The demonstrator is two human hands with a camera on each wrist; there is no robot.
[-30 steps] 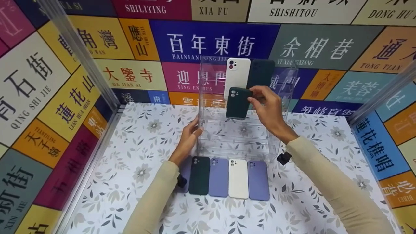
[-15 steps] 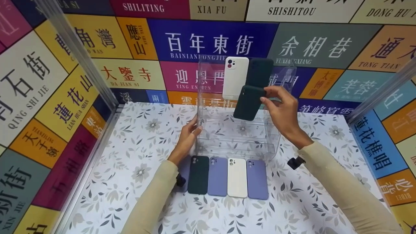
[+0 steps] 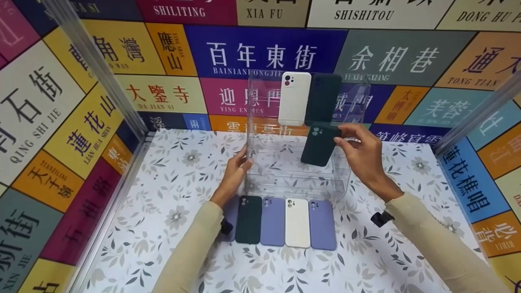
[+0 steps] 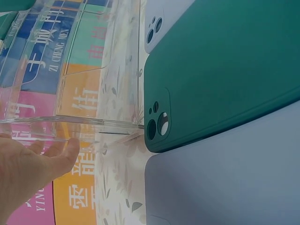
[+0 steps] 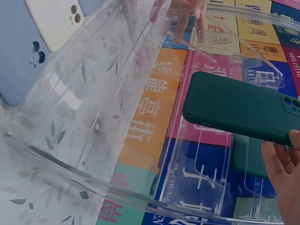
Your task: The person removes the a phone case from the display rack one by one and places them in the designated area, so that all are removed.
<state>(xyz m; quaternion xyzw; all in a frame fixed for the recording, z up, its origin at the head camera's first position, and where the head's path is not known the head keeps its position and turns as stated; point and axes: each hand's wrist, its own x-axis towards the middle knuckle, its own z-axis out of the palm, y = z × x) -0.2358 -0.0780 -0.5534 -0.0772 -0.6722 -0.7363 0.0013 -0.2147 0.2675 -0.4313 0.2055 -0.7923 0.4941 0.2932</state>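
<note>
My right hand (image 3: pixel 362 156) pinches a dark green phone case (image 3: pixel 320 145) by its upper right corner. The case hangs tilted in front of a clear plastic display stand (image 3: pixel 295 185) with stepped tiers. My left hand (image 3: pixel 234 173) holds the stand's left side, thumb near the front edge, as the left wrist view also shows. On the top tier, a white phone case (image 3: pixel 295 99) and another dark green case (image 3: pixel 324 97) stand side by side. In the right wrist view, the held green case (image 5: pixel 239 105) overlaps the one on the tier behind it.
Before the stand lie several cases in a row: a green case (image 3: pixel 249 219), a purple case (image 3: pixel 273 221), a white case (image 3: pixel 297 223) and another purple case (image 3: pixel 322 224). A further purple one is partly hidden by the left wrist. A colourful sign-covered wall (image 3: pixel 268 49) rises behind.
My right hand has moved right and slightly down with the green case, uncovering the lower part of the green case on the top tier. My left hand stays at the stand's side.
</note>
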